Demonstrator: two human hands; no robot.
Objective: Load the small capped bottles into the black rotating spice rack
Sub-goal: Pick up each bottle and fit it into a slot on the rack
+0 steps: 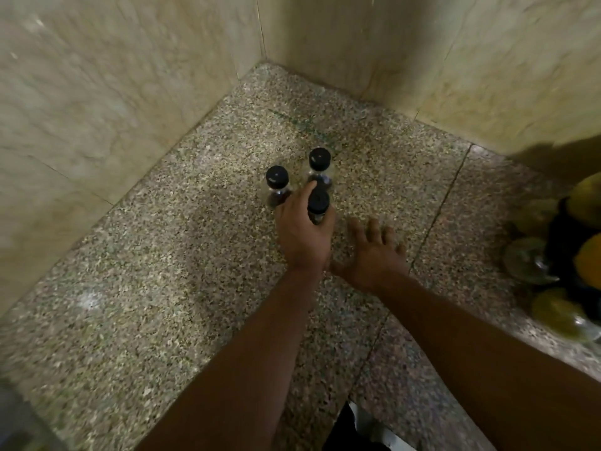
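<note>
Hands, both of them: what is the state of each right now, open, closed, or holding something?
Left hand: closed round the nearest black-capped bottle.
Right hand: open, fingers spread, holding nothing.

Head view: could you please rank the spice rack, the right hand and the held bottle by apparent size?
1. spice rack, though cut off at the edge
2. right hand
3. held bottle, partly hidden

The left hand (pixel 302 232) is covering most of the near bottle (pixel 318 203), leaving only its top showing, and the dark contents inside are blurring past telling. Over at the right edge the rack (pixel 564 252) is running out of view, its jars (pixel 527 260) smearing into yellow-green blobs. A grey shape (pixel 19 418) is getting cut off at the bottom-left corner.
</note>
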